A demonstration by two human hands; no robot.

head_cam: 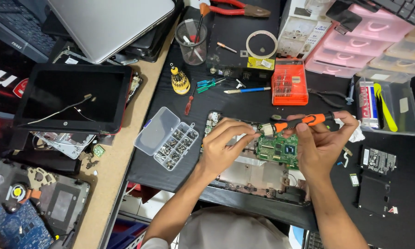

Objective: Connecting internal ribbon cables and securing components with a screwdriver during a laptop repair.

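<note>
My right hand (320,143) grips an orange-and-black screwdriver (304,121), held level with its tip pointing left. My left hand (226,145) pinches that tip with thumb and fingers. Both hands hover over a green circuit board (276,150) that lies in an opened laptop base (258,177) on the black table. What sits between my left fingertips is too small to tell.
A clear screw organiser box (168,137) lies open to the left. An orange bit case (289,82), small screwdrivers (212,84), a tape roll (261,44) and a cup (191,41) stand behind. A detached laptop screen (73,97) and other laptop parts (37,203) crowd the left. Pink drawers (368,41) stand at back right.
</note>
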